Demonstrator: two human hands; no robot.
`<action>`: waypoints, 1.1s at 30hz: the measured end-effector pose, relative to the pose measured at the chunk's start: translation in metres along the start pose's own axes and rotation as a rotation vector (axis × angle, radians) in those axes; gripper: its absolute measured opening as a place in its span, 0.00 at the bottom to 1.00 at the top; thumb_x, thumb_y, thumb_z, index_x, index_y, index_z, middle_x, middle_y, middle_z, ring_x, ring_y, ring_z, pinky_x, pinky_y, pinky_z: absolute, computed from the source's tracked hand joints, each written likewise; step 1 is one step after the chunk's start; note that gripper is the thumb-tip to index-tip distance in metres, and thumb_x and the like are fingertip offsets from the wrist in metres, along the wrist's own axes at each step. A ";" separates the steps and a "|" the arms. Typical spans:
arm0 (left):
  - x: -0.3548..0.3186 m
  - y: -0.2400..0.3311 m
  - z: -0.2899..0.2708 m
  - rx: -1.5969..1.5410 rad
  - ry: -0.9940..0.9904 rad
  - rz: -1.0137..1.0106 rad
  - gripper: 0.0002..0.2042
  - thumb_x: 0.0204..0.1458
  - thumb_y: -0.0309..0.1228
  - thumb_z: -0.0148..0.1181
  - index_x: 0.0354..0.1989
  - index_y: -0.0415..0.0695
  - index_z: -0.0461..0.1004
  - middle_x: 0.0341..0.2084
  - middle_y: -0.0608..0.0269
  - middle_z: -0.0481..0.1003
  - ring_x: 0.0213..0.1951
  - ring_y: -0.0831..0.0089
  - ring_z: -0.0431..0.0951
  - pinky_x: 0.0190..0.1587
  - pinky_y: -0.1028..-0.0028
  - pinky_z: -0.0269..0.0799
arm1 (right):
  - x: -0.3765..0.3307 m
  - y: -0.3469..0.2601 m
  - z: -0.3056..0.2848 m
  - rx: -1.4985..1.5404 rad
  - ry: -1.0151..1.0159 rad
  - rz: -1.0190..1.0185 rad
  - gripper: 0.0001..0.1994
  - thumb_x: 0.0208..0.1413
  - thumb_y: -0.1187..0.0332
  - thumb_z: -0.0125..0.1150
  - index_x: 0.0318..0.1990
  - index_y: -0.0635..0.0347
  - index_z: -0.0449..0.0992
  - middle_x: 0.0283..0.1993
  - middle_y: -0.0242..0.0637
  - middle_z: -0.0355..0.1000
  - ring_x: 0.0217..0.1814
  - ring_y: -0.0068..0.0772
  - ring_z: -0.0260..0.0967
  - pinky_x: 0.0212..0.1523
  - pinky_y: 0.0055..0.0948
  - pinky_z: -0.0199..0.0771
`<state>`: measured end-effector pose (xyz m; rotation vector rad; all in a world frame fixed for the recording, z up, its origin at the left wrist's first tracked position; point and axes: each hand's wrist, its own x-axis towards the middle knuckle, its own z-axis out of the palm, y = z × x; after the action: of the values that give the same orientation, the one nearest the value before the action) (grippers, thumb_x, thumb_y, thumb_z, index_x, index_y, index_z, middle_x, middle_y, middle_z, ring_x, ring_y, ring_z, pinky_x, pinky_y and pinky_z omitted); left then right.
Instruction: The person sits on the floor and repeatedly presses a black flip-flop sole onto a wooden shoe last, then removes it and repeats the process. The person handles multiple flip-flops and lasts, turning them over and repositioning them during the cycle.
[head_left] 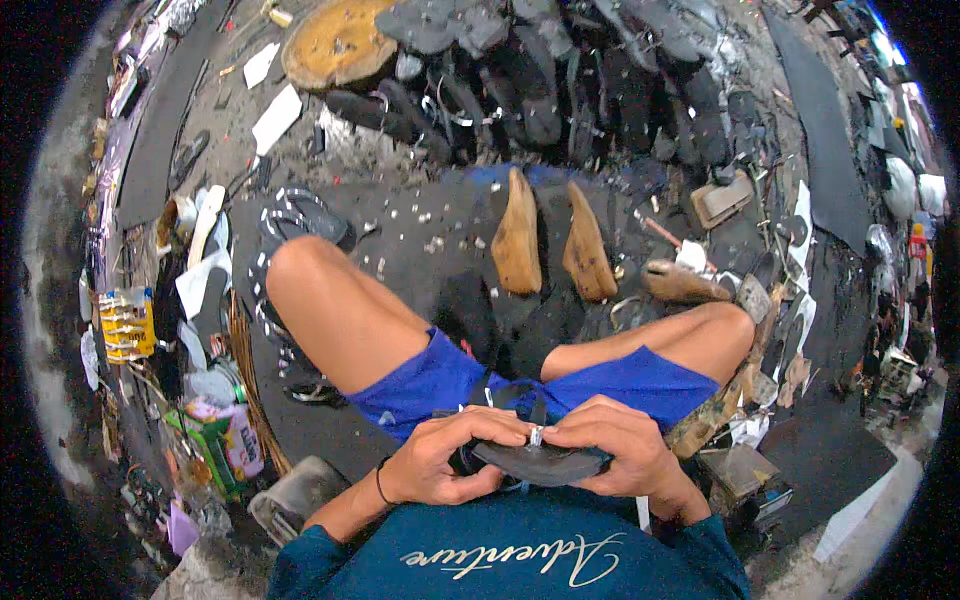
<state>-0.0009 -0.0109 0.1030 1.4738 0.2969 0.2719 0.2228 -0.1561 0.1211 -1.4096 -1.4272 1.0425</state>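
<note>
Since I am sitting low on the dark workshop floor (pixel 400 215) with my knees spread, everything I need ranges out from the black sandal sole (pixel 540 462) in my lap, and that sole is my anchor here. Farthest beyond it, up at the top, lies the big heap of dark sandals and straps (pixel 560 80), stacked loose where I can reach forward for them, with a round wooden block (pixel 335 42) at the heap's left end. Nearer to the sole, just past my knees, two wooden shoe lasts (pixel 550 245) lie side by side, toes pointing away. Off to the sole's left, a green bottle (pixel 225 440) sits among scraps. Now the sole itself: it rests flat across my blue shorts (pixel 430 380), close to my belly, so I can look straight down on it. My left hand (pixel 440 465) curls around its left end, fingers closed on the edge, steadying it. My right hand (pixel 615 450) clamps over the right end, thumb and fingers pinching near a small pale ring (pixel 536 435) at the middle.
</note>
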 end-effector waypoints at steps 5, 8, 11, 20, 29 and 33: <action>-0.026 0.009 0.010 0.071 0.038 -0.076 0.21 0.42 0.21 0.73 0.47 0.38 0.77 0.49 0.53 0.80 0.53 0.57 0.80 0.60 0.59 0.73 | -0.011 -0.007 0.023 -0.013 -0.092 -0.006 0.29 0.33 0.74 0.76 0.51 0.58 0.80 0.50 0.40 0.77 0.47 0.41 0.77 0.48 0.36 0.79; -0.036 0.013 0.011 0.149 0.061 -0.068 0.19 0.41 0.23 0.73 0.44 0.39 0.79 0.48 0.51 0.80 0.51 0.55 0.81 0.57 0.58 0.75 | -0.006 -0.008 0.024 -0.034 -0.071 -0.065 0.35 0.28 0.74 0.72 0.55 0.58 0.78 0.55 0.40 0.73 0.54 0.45 0.74 0.53 0.39 0.77; -0.043 0.014 0.012 0.215 0.113 -0.088 0.18 0.40 0.23 0.73 0.43 0.39 0.79 0.47 0.50 0.81 0.50 0.55 0.82 0.55 0.60 0.77 | -0.008 -0.006 0.030 -0.063 -0.067 -0.059 0.30 0.31 0.73 0.73 0.51 0.57 0.79 0.53 0.39 0.74 0.58 0.46 0.72 0.56 0.41 0.75; -0.028 0.010 0.002 0.297 0.643 -0.162 0.17 0.44 0.20 0.72 0.42 0.39 0.75 0.41 0.55 0.81 0.42 0.69 0.83 0.46 0.71 0.78 | 0.068 0.090 0.018 0.085 0.055 -0.075 0.24 0.50 0.59 0.70 0.55 0.53 0.76 0.58 0.40 0.68 0.66 0.48 0.63 0.66 0.49 0.62; 0.000 -0.080 -0.013 -0.702 0.465 -0.401 0.27 0.47 0.22 0.62 0.59 0.34 0.66 0.51 0.47 0.77 0.47 0.58 0.81 0.50 0.59 0.80 | 0.071 0.295 0.025 -0.957 0.464 1.082 0.56 0.44 0.62 0.77 0.75 0.47 0.40 0.77 0.45 0.37 0.72 0.60 0.52 0.61 0.63 0.64; 0.007 -0.093 -0.012 -0.596 0.462 -0.267 0.27 0.58 0.38 0.61 0.63 0.37 0.64 0.56 0.48 0.74 0.47 0.59 0.81 0.49 0.61 0.80 | 0.074 0.274 -0.011 -0.310 0.716 0.994 0.41 0.46 0.65 0.73 0.65 0.68 0.56 0.68 0.52 0.59 0.61 0.53 0.68 0.58 0.45 0.73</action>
<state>0.0010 -0.0051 0.0090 0.7593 0.7118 0.4399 0.3121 -0.0779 -0.1366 -2.4975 -0.3161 0.7130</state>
